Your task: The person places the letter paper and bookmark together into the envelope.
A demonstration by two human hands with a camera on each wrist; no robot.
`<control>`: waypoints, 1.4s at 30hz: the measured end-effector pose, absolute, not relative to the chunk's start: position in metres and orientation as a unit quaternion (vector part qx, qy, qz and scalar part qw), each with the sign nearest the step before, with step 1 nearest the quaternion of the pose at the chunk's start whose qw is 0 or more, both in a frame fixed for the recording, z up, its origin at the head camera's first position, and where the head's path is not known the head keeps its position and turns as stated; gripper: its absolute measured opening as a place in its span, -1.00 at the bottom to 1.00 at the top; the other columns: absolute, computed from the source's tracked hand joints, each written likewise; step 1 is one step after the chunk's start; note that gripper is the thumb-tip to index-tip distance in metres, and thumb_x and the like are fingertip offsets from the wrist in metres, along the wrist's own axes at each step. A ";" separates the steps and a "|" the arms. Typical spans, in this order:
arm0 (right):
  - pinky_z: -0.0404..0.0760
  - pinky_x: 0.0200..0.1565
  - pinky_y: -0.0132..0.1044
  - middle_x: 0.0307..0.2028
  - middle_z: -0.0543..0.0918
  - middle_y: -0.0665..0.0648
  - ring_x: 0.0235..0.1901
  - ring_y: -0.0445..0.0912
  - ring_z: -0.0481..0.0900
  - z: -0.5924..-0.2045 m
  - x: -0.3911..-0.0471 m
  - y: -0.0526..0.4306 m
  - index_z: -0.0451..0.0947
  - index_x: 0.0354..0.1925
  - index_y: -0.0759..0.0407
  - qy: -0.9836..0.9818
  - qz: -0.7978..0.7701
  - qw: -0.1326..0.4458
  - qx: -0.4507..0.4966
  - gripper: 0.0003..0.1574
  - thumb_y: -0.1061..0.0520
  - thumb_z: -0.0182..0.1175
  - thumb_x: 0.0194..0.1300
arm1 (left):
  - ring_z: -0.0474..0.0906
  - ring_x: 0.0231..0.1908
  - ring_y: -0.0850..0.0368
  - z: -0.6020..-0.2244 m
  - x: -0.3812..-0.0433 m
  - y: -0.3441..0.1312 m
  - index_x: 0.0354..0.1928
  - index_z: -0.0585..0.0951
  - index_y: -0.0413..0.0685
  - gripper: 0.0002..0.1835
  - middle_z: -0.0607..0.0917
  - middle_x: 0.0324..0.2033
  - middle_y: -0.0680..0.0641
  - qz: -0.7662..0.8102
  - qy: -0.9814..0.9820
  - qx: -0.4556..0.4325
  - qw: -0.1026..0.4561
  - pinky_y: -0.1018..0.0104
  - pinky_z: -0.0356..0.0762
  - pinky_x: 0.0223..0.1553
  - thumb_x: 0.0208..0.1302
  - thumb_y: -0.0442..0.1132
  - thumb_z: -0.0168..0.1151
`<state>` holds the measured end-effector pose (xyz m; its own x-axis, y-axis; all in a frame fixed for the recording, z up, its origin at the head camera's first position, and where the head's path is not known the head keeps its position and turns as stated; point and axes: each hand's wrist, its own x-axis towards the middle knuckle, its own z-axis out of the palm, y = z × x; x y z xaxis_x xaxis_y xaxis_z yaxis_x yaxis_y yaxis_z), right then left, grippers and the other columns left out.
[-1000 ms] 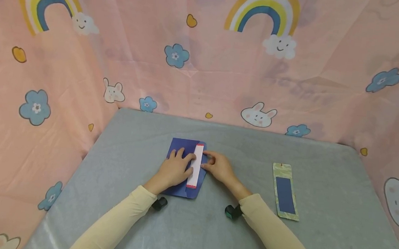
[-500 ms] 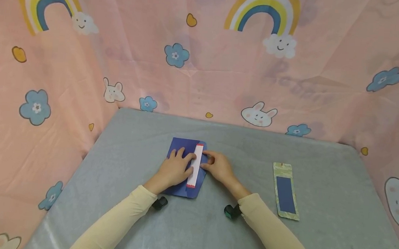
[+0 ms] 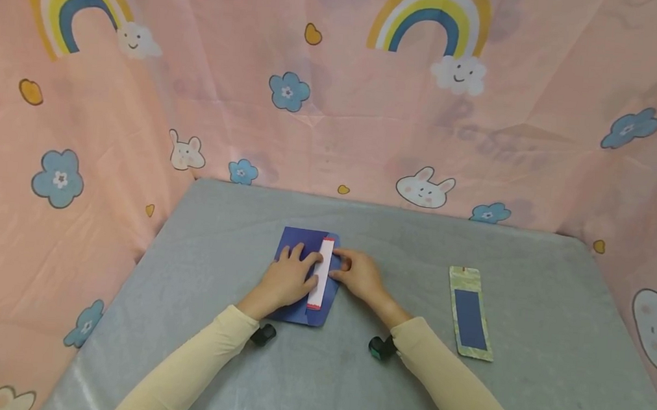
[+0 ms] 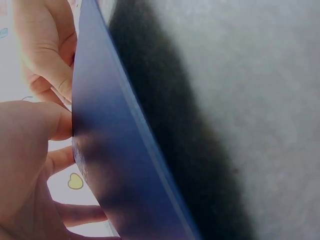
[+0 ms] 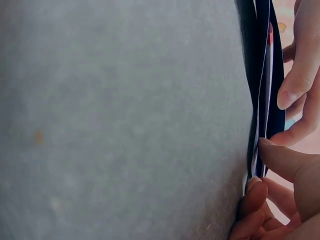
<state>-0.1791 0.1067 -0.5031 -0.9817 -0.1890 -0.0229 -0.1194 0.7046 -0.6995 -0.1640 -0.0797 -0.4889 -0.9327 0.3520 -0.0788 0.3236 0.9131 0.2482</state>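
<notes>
A dark blue paper envelope (image 3: 305, 236) lies on the table, its lighter blue flap (image 3: 329, 296) on the right side. Along the flap runs a white strip (image 3: 322, 276) with red ends. My left hand (image 3: 286, 276) rests on the envelope with fingers spread, forefinger and thumb tips on the strip. At the flap's right edge, my right hand (image 3: 362, 274) pinches the thin edge between thumb and fingers, as the right wrist view shows at the thumb (image 5: 280, 157). Seen from the left wrist, the envelope (image 4: 110, 120) stands edge-on and hides some fingertips.
Off to the right on the grey table (image 3: 382, 392) lies a long green-edged card (image 3: 465, 279) with a dark blue panel (image 3: 471, 320). Pink printed cloth (image 3: 334, 140) hangs behind and at both sides. A small black camera (image 3: 263, 335) sits under each wrist.
Almost nothing moves: both hands keep their places on the envelope. The head view shifts very slightly.
</notes>
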 end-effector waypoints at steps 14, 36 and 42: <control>0.27 -0.49 -0.37 -0.55 0.51 0.03 -0.59 -0.18 0.37 -0.502 -0.177 0.103 0.58 0.19 0.13 0.932 -0.352 0.044 -0.078 -0.38 0.08 0.43 0.15 | 0.29 0.35 -0.46 -0.488 -0.163 -0.080 0.31 0.43 0.27 -0.54 0.38 0.36 -0.30 0.116 0.976 0.177 0.056 -0.34 0.48 0.11 0.38 0.01 0.09; 0.26 -0.50 -0.38 -0.55 0.50 0.02 -0.59 -0.19 0.36 -0.504 -0.180 0.099 0.56 0.21 0.14 0.924 -0.369 0.057 -0.082 -0.35 0.10 0.43 0.14 | 0.27 0.35 -0.47 -0.490 -0.162 -0.081 0.32 0.44 0.26 -0.54 0.38 0.37 -0.31 0.122 0.976 0.175 0.052 -0.35 0.44 0.15 0.40 0.00 0.08; 0.26 -0.50 -0.38 -0.56 0.51 0.02 -0.60 -0.19 0.37 -0.504 -0.181 0.098 0.56 0.22 0.13 0.926 -0.364 0.059 -0.080 -0.36 0.07 0.42 0.16 | 0.27 0.35 -0.48 -0.491 -0.163 -0.080 0.31 0.44 0.25 -0.55 0.38 0.36 -0.32 0.124 0.975 0.176 0.049 -0.36 0.44 0.14 0.40 0.00 0.08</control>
